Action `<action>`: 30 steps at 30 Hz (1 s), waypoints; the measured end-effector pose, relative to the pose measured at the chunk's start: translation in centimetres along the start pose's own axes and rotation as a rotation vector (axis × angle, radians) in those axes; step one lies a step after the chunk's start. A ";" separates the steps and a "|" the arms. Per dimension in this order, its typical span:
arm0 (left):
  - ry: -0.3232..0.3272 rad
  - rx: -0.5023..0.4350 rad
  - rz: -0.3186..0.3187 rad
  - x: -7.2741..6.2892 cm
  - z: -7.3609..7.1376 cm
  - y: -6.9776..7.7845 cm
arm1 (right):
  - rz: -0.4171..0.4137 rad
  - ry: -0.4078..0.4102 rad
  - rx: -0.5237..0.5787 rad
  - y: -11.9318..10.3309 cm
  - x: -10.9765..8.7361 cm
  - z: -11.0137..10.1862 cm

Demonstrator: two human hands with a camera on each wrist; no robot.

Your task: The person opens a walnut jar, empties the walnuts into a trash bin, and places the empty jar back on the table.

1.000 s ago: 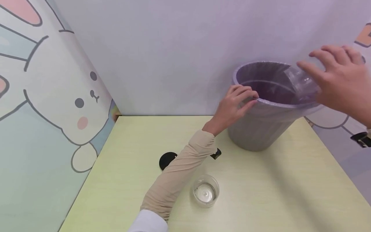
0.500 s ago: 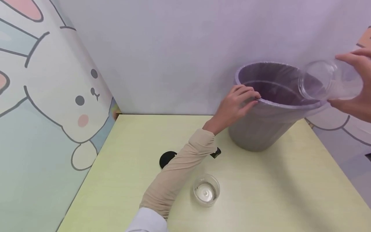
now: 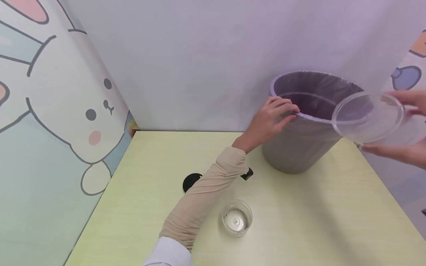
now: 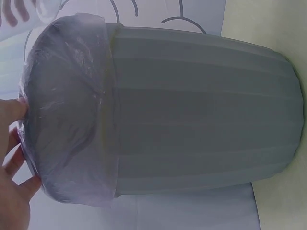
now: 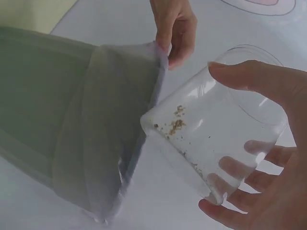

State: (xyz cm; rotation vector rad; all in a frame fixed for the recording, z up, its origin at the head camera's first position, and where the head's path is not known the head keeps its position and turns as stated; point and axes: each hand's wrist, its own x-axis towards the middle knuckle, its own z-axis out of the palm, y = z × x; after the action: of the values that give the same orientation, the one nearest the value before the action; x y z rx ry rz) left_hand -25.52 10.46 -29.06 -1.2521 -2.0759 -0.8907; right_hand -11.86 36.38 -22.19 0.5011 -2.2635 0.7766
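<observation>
In the head view my left hand (image 3: 271, 118) holds the near rim of a grey bin (image 3: 296, 151), fingers over the edge. A thin, pale purple liner (image 4: 72, 110) is folded over the bin's rim. My right hand (image 5: 290, 187) grips a clear, wide jar (image 5: 192, 120) with thumb on one side and fingers on the other. This jar is tilted and overlaps the bin's right rim in the head view. Brown crumbs (image 5: 176, 125) show through its wall, toward the end nearest the bin.
A second clear round container (image 3: 236, 218) stands on the pale yellow table (image 3: 286, 229). A black disc (image 3: 191, 182) lies partly behind the left sleeve (image 3: 196, 207). Walls with cartoon drawings (image 3: 60, 122) close in the table at the back and sides.
My right hand has drawn the jar back from over the bin's opening, then lower and nearer, turning it. My left hand stays on the rim.
</observation>
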 end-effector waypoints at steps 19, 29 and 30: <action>-0.040 0.059 -0.001 0.1 -0.7 0.1 | 0.284 -0.409 0.131 -1.1 -4.1 4.5; -0.094 0.125 0.036 0.5 -1.0 0.4 | 0.202 -0.426 0.323 -0.6 -6.4 10.0; -0.095 0.128 0.036 0.5 -0.9 0.5 | 0.207 -0.432 0.334 -0.6 -6.6 10.5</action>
State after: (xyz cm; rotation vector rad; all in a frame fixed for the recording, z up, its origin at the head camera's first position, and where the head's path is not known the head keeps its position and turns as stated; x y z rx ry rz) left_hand -25.21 10.18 -28.01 -1.2814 -2.1411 -0.6833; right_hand -11.99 30.01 -32.83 0.6453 -2.6232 1.2648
